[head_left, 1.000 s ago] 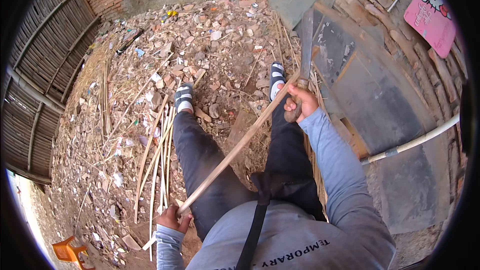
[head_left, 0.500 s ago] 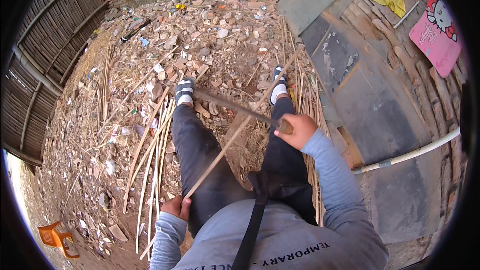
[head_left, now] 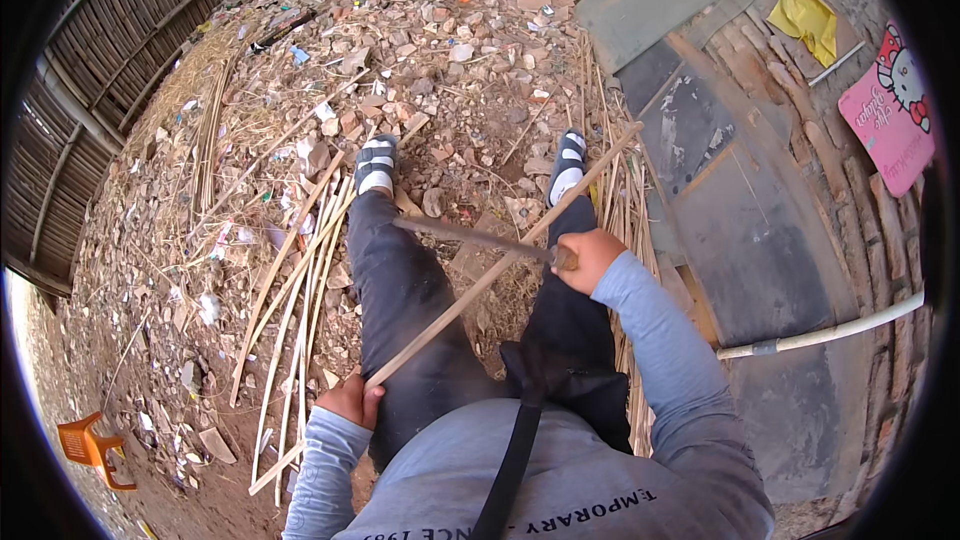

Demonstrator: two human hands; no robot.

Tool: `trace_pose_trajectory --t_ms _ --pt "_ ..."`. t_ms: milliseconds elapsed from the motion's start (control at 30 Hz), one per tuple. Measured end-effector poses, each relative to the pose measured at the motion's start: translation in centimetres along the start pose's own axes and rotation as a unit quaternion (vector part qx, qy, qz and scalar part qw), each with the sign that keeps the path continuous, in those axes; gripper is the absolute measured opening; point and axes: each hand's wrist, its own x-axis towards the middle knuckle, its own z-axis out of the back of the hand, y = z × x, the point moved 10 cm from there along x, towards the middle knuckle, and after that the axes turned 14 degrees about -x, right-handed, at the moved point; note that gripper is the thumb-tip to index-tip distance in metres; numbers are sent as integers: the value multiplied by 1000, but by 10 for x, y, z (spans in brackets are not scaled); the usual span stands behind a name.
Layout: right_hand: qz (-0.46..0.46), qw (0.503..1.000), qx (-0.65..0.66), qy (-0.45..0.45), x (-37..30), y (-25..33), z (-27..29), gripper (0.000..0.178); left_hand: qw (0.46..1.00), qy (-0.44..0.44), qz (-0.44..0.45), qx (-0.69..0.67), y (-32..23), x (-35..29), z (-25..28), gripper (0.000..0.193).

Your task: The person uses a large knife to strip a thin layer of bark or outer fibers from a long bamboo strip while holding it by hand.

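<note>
Across both legs (head_left: 400, 280), I see the wooden strip (head_left: 452, 309) running diagonally, its long axis rising from the left hand (head_left: 348, 401) past the right foot (head_left: 567, 168). I hold its lower stretch in the closed left hand. I grip the knife (head_left: 455, 232) in the right hand (head_left: 590, 258), just beside the strip, nearer the blade crossing; blade contact I cannot tell. The strip's far end lies ahead of both hands.

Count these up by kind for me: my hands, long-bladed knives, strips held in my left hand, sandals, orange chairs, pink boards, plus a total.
Hands, left hand and right hand: 2
Long-bladed knife: 1
Held strip: 1
Sandals: 2
Orange chair: 1
Pink board: 1
Total: 8
</note>
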Motion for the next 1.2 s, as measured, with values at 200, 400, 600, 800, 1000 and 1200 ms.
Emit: trace_pose_trajectory --t_ms 200,400,600,800,1000,1200 --pt "-41 996 55 -49 4 -11 15 21 1000 7 -10 -16 2 3 0 38" --pt "-95 990 98 -22 26 -48 -6 22 998 -23 -7 -51 -3 6 1 38" --pt "-33 998 -54 -5 13 9 18 25 999 -29 -7 -38 5 -4 0 39" --pt "-128 989 47 -50 30 -69 -14 28 999 -31 -23 -23 -8 8 2 40" --pt "-70 994 -69 -39 1 -23 6 24 1000 -5 -17 -9 -7 -8 7 41" --pt "-135 986 35 -92 13 -72 10 23 1000 0 -23 -15 2 3 1 42"
